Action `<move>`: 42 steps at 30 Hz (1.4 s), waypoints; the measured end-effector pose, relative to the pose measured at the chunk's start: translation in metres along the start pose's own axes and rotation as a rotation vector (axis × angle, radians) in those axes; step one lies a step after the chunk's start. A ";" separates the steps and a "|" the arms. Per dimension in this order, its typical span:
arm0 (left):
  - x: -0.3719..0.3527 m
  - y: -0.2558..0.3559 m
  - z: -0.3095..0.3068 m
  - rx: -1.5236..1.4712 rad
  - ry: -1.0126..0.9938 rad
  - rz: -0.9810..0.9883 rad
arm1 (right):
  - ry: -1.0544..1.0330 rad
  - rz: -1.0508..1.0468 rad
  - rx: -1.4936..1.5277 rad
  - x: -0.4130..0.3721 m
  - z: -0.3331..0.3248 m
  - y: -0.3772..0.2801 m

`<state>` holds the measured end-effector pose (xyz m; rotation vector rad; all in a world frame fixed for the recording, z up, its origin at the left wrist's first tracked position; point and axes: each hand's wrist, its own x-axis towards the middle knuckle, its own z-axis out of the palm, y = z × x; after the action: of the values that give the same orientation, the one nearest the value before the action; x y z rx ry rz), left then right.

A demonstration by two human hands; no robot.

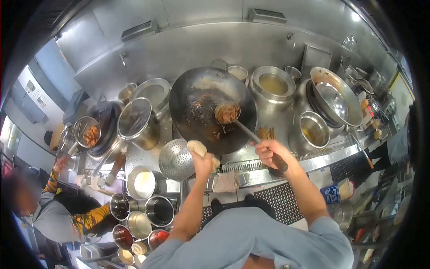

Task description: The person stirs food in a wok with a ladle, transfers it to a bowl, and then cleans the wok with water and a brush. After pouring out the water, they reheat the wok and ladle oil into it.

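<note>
A large dark wok [186, 101] stands on the stove straight ahead, its bottom marked with brown food residue. My right hand [272, 153] is closed around the handle of a ladle [247, 132]. Over the wok, the ladle's bowl is full of brown chopped food [227, 113]. At the wok's near left rim, my left hand [202, 164] is wrapped around a folded pale cloth [197, 147]; the cloth hides whether it grips the rim. Just left of that hand lies a round perforated strainer [174, 159]. A bamboo brush [266, 133] rests right of the wok.
Metal pots [273, 85] line the stove. Another wok [354, 112] sits at right, near a small pot [315, 130]. Several sauce containers [160, 210] stand low left. A co-worker [53, 215] at far left has an arm near a strainer of reddish-brown pieces [92, 135].
</note>
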<state>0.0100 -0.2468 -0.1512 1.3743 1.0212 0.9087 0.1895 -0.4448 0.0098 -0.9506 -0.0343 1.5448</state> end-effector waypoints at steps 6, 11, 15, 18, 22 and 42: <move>-0.034 0.003 0.006 0.343 -0.007 0.247 | -0.103 -0.035 -0.114 -0.034 0.025 -0.019; -0.043 0.063 0.035 0.088 -0.013 -0.081 | -0.487 -0.144 0.222 -0.029 0.006 -0.008; -0.015 0.033 0.049 -0.315 -0.043 -0.300 | -0.532 -0.101 0.225 -0.047 -0.013 -0.013; -0.015 0.043 0.044 -0.546 -0.184 -0.543 | -0.366 -0.103 0.138 -0.067 -0.028 -0.021; 0.003 0.027 0.058 -0.607 -0.163 -0.511 | -0.129 -0.245 0.026 -0.096 -0.036 0.002; -0.218 0.106 0.170 -0.320 -2.535 -0.858 | 1.166 -1.096 0.685 -0.205 0.072 0.404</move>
<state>0.1070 -0.5067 -0.0467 0.6290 -0.6352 -1.2779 -0.2011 -0.6790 -0.0463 -0.8776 0.6506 -0.1494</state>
